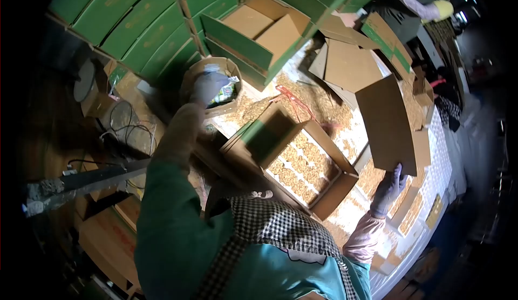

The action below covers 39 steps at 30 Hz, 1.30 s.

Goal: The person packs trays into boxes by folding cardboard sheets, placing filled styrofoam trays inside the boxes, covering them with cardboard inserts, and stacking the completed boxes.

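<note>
My left hand (210, 84), in a bluish glove, reaches into a round cardboard container (233, 106) that holds small green and white packets (226, 92); its fingers are blurred. In my gloved right hand (389, 192) is the lower edge of a brown cardboard sheet (386, 125), held tilted upright. Between the hands sits an open cardboard box (334, 197) with rows of small golden-brown pieces (299, 165) inside and its flaps spread.
Stacked green boxes (156, 41) stand at the back left, beside an open green box (237, 41). Flat cardboard pieces (350, 65) lie behind the sheet. Loose brown pieces cover the table. Another person (437, 3) is at the upper right. A metal bar (102, 178) crosses the left.
</note>
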Tool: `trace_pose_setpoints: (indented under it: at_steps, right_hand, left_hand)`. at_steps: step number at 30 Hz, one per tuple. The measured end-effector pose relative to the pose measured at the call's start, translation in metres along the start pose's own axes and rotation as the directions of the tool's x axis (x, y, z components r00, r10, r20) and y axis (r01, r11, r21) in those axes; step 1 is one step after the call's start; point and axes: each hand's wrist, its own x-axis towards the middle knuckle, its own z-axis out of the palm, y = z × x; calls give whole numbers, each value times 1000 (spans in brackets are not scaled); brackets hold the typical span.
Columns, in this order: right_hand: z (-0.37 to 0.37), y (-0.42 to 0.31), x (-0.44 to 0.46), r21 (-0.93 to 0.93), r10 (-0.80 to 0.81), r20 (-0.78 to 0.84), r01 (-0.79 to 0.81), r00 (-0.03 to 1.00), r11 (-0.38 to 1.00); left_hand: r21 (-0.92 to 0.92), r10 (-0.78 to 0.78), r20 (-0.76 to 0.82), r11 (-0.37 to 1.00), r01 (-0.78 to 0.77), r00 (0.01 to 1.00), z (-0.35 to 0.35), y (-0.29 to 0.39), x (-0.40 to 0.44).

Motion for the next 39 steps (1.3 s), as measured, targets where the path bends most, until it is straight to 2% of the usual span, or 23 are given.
trace_pose_setpoints:
  at_steps: [4, 6, 7, 9, 10, 11, 13, 14, 17, 20, 21, 24, 25, 26, 27, 29, 30, 31, 33, 34, 35, 37, 39]
  right_hand:
    - [-53, 1, -57, 162, 43, -204, -9, 978, 987]
    - [-54, 10, -78, -1, 9, -150, -9, 989, 1000]
    - [-40, 10, -88, -49, -36, -44, 34, 998, 998]
    - [7, 1, -98, -214, -205, 404, 311, 891, 926]
    - [9, 4, -102, -510, -122, 619, 515, 776, 689]
    - [15, 6, -107, -526, -167, 737, 711, 655, 466]
    - [-17, 31, -118, -572, -3, 756, 662, 655, 485]
    - [-18, 29, -119, -579, -10, 746, 657, 665, 483]
    - [-9, 32, -118, -571, 204, 821, 775, 533, 272]
    - [10, 70, -128, -631, 738, 561, 771, 376, 86]
    - [9, 66, -127, -630, 735, 562, 772, 381, 82]
    - [2, 49, -114, -568, 625, 684, 813, 377, 131]
    - [-1, 35, -113, -602, 632, 688, 767, 357, 223]
    - [-3, 19, -111, -647, 596, 688, 721, 413, 247]
    - [-4, 3, -109, -683, 562, 685, 677, 464, 274]
    - [-10, -25, -118, -877, 277, 386, 256, 880, 407]
    - [-20, -19, -118, -905, 256, 141, 20, 956, 424]
    - [-30, -11, -113, -975, 375, 113, 30, 920, 221]
    - [-41, 71, -121, -686, 486, 431, -73, 760, 724]
    - [-22, 94, -132, -823, 352, 541, 397, 763, 406]
    - [6, 88, -131, -861, 542, 499, 457, 676, 223]
    - [-16, 90, -130, -816, 421, 417, 128, 805, 563]
    - [-50, 109, -136, -915, 47, 232, 201, 972, 348]
  left_hand:
    - [-545, 164, -135, 811, -211, 977, -48, 155, -51]
    - [-432, 461, -193, 753, -497, 866, -19, 224, -75]
    - [-79, 747, -127, 648, -757, 653, -5, 251, -89]
    - [163, 673, 341, 645, -746, 657, 22, 282, -118]
    - [98, 638, 466, 652, -752, 613, 28, 266, -117]
    - [-61, 682, 99, 731, -680, 725, 29, 249, -124]
    - [-481, 459, 602, 862, -163, 653, -54, 249, -105]
    - [-596, 555, 493, 777, -204, 671, -72, 224, -97]
    - [-210, 584, -12, 792, -573, 811, -104, 277, -93]
    - [83, 700, 453, 583, -808, 552, -19, 302, -109]
    - [400, 579, 561, 437, -806, 592, 18, 290, -117]
    - [359, 172, 876, 392, -847, 450, 29, 292, -107]
    - [321, 278, 810, 526, -788, 516, 7, 297, -112]
    - [256, 361, 725, 649, -716, 587, -16, 299, -116]
    - [62, 547, 688, 611, -789, 477, -38, 298, -110]
    - [-424, 400, 241, 863, -275, 884, -52, 274, -99]
    - [-422, 381, 230, 868, -261, 895, -51, 251, -86]
    - [-419, 362, 217, 873, -248, 907, -38, 222, -72]
    - [-444, 274, 591, 896, 22, 759, 39, 173, -65]
    - [-313, 138, 753, 935, 165, 643, 81, 161, -66]
    - [-414, 97, 738, 846, 335, 667, 75, 193, -79]
    - [-448, 74, 553, 866, 221, 830, 111, 196, -90]
    - [-564, 155, 448, 813, 144, 880, 135, 189, -93]
